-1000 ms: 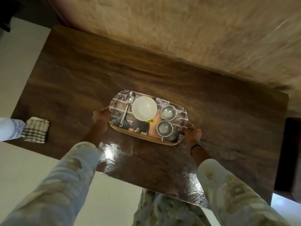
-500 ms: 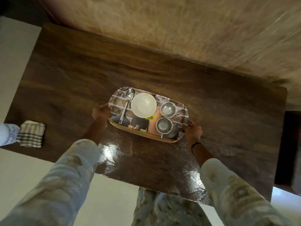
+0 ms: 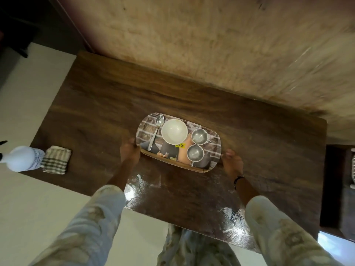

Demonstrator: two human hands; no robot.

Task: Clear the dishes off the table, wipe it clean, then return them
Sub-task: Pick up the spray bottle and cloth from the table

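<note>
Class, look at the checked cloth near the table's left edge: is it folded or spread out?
Folded. The checked cloth lies as a small, thick square with layered edges, beside the white spray bottle on the table.

Rough tan plaster wall [image 3: 221, 45] behind; pale floor [image 3: 28, 208] left and below; dark cabinet [image 3: 340, 189] at right; ceiling light glares on glossy dark wood tabletop [image 3: 96, 112].

Home dining spot (wooden table [image 3: 249, 143], tableware)
</note>
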